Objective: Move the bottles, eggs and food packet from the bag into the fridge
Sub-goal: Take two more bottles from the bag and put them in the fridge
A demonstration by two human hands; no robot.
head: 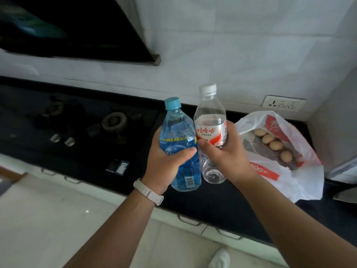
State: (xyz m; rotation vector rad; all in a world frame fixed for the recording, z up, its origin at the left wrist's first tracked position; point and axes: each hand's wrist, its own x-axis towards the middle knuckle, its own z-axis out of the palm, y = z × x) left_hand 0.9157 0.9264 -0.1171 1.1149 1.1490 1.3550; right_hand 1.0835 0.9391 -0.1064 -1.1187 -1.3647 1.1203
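Fingers (185, 151) wrap one bottle per hand; bumped together, either might slip, and the bag's eggs (274, 145) look unboxed.

The clear bottle (210, 132) has a label reading "娃哈哈"; the bag (270, 167) shows "600+".

Home kitchen: gas hob (114, 122), countertop (222, 206).

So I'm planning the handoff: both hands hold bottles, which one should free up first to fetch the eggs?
Probably the right hand: holding the clear bottle, it sits beside the bag of eggs. The left hand, with the blue bottle, is farther off.
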